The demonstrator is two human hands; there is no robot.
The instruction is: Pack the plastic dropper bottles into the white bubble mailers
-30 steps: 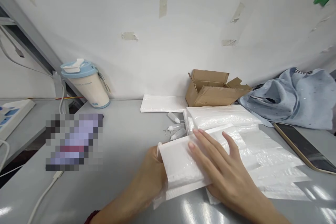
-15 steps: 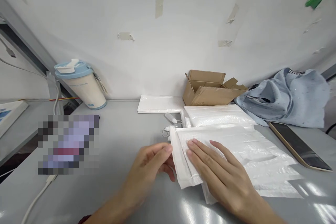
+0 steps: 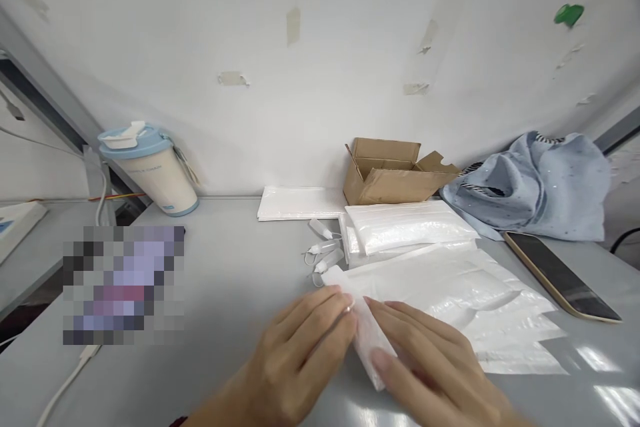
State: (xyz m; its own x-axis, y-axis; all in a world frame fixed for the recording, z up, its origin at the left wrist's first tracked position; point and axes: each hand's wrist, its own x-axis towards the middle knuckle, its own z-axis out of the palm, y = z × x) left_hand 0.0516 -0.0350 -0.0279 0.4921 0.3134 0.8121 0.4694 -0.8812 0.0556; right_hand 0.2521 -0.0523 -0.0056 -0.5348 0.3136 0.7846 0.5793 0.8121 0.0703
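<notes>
A white padded mailer [image 3: 375, 340] shows as a narrow, folded-over strip slanting between my two hands. My left hand [image 3: 305, 347] presses bent fingers on the strip's left side, its thumb hidden. My right hand [image 3: 430, 360] grips the other side, thumb on the near end and fingers along the edge. How the rest of the mailer lies is partly hidden by my hands. More white bubble mailers [image 3: 440, 287] lie fanned out just beyond my right hand. Several small white capped bottles or tubes with thin loops [image 3: 327, 260] rest just past the strip's far end.
Behind the mailers are a puffy white packet [image 3: 415, 223], an open cardboard box [image 3: 400, 183] and flat white sheets [image 3: 300, 202]. Light blue cloth [image 3: 535, 190] and a phone [image 3: 563, 277] lie right. A tumbler [image 3: 155, 173] and a blurred-out device [image 3: 125, 280] with a cable stand left.
The mailer's flap edge, earlier flat and wide under my right hand, is now folded into a narrow strip. My left hand has moved right onto it; my right hand has shifted its grip.
</notes>
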